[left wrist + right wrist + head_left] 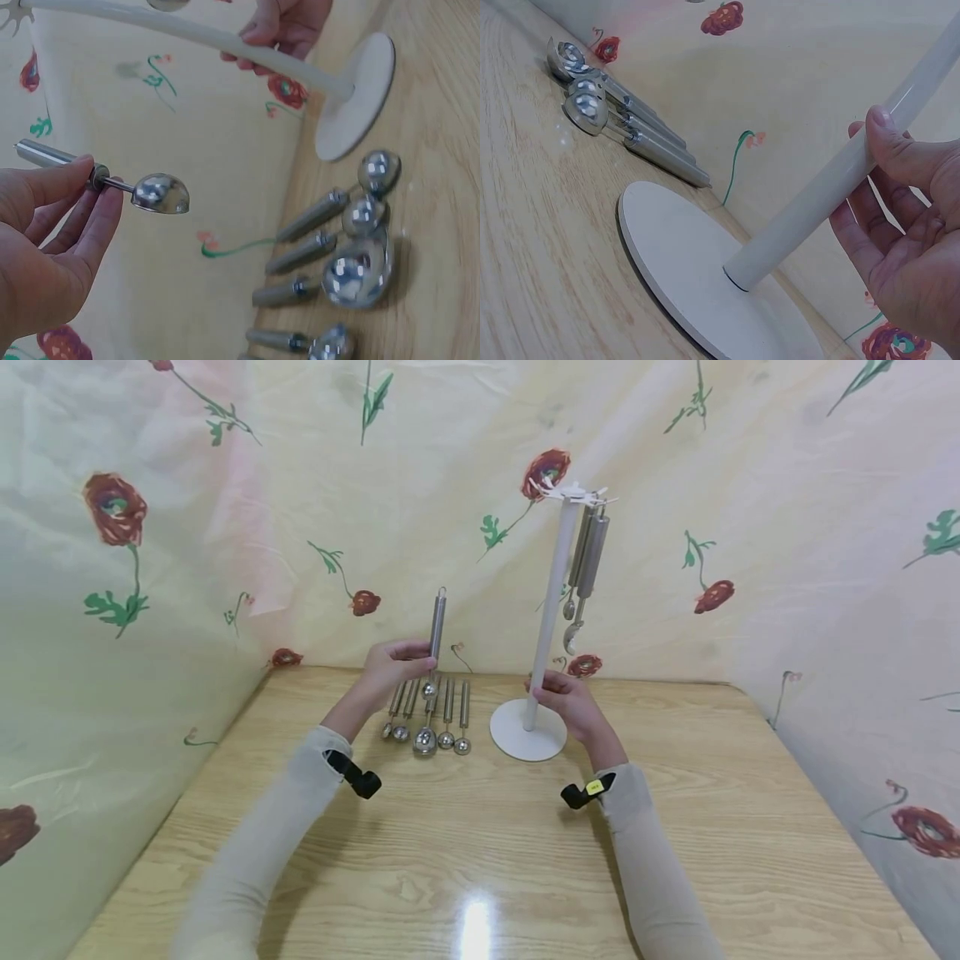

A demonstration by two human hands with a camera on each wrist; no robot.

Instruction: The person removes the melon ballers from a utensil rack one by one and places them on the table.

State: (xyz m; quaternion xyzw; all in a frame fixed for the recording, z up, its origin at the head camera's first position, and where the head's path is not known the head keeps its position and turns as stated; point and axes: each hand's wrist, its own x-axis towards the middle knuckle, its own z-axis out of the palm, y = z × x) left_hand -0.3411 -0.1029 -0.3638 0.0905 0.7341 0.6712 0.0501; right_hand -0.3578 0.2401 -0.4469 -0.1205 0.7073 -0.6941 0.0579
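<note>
My left hand (390, 670) pinches a steel melon baller (437, 625) low on its handle. It is held upright above the table, its looped end up and its round bowl (160, 193) down. Thumb and fingertips close around the handle just above the thin neck. My right hand (567, 703) grips the white pole (802, 206) of a hanging stand near its foot, thumb on one side and fingers on the other. The stand's round base (513, 733) rests on the table. Two steel utensils (592, 560) hang from hooks on the right of its top.
Several steel scoops (424, 742) lie in a row below my left hand, handles toward the back and bowls toward me. One in the middle has a larger bowl. The wooden table (465, 843) meets a flowered cloth (420, 485) at the back and sides.
</note>
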